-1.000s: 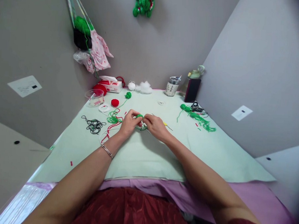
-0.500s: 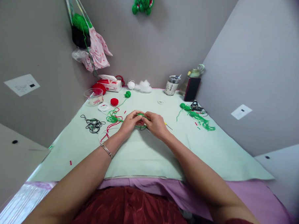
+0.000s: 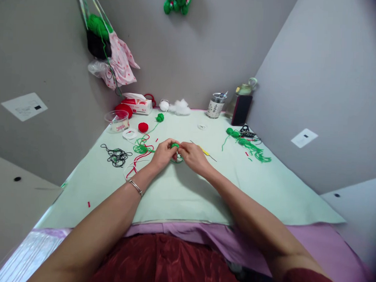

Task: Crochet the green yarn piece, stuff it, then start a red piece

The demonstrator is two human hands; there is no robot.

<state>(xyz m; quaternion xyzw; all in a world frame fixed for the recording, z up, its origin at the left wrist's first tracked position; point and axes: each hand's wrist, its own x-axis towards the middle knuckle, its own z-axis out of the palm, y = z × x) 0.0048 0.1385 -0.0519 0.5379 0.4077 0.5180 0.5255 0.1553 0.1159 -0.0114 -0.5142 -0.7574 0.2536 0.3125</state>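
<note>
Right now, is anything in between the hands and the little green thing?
No, nothing I can see. The left hand holds the green yarn piece, and the right hand is right up close to it. The yellow-handled hook lies beyond the right hand, not between.

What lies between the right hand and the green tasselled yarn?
In the head view, a yellow-gripped tool lies beside the right hand; a red scrap and green scrap lie nearer the green tasselled yarn.
</note>
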